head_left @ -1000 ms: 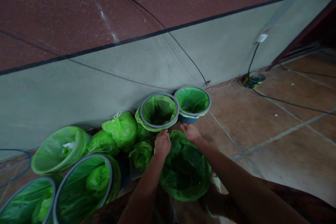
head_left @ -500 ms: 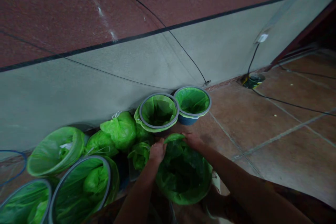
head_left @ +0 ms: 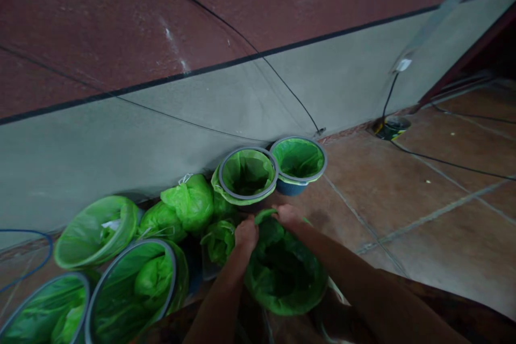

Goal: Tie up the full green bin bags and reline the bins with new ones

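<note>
In front of me stands a bin lined with a green bin bag [head_left: 288,301], its mouth facing up. My left hand [head_left: 246,232] is closed on the bag's far rim, at its left part. A little to the right, my right hand [head_left: 288,216] grips the same rim, with a short stretch of green plastic between the two hands. The inside of the bag is dark, so I cannot tell what is in it. Just beyond my hands is a grey-rimmed bin [head_left: 249,173] with a green liner, touching a second lined bin [head_left: 298,158] on its right.
Tied green bags [head_left: 191,201] lie by the wall on the left. Other lined bins are there too: a pale-green one [head_left: 97,234], a grey-rimmed one [head_left: 131,290] and another [head_left: 46,306]. A can [head_left: 393,128] with a black cable stands on the tiled floor [head_left: 443,247] at right.
The view has shifted slightly, so the bins and wall appear a little further right and lower. Both hands keep hold of the bag's rim, and the fold between them looks narrower.
</note>
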{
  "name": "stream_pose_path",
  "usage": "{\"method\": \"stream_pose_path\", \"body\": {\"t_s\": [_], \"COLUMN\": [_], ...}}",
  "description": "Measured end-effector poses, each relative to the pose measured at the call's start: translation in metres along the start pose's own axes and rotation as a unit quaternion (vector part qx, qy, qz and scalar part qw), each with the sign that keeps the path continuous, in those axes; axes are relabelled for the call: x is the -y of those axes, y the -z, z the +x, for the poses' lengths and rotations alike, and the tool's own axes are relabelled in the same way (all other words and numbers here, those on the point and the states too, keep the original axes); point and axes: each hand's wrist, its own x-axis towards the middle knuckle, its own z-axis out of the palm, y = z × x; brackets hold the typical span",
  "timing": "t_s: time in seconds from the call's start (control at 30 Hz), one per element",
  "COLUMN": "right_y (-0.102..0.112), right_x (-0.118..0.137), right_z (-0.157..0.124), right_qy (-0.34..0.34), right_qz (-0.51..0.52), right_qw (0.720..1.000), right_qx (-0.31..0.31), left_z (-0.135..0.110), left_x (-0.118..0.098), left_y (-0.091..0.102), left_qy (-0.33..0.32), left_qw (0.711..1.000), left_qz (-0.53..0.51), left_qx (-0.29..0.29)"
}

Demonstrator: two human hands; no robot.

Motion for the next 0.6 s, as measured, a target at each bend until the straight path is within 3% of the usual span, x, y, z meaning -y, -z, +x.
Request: {"method": "stream_pose_path", "body": {"t_s": [0.1,0.23,0.37,0.47,0.6], "right_y": [-0.001,0.006,0.002,-0.010,-0.014], "right_x": [0.003,0.000,-0.016,-0.028,-0.033], "right_z": [0.003,-0.012,-0.040,-0.058,-0.072], "right_qy": [-0.026,-0.049,-0.105,-0.147,-0.164], "right_qz": [-0.008,0.001,0.044,0.067,0.073], "right_qw": [1.000,0.999,0.991,0.985,0.981], "right_qx": [-0.010,-0.021,-0.068,-0.055,-0.068], "left_z": [-0.004,-0.026,-0.060,-0.074,-0.079], "left_x": [0.004,0.018,0.031,0.033,0.033], "left_y": [0.007,0.012,-0.005,-0.028,-0.050], "left_qy": [-0.003,0.019,0.080,0.117,0.186], "left_qw": [0.999,0.986,0.962,0.939,0.843], "left_qz": [-0.042,-0.108,-0.183,-0.285,-0.502], "left_qx": [-0.030,-0.126,-0.184,-0.154,-0.048]}}
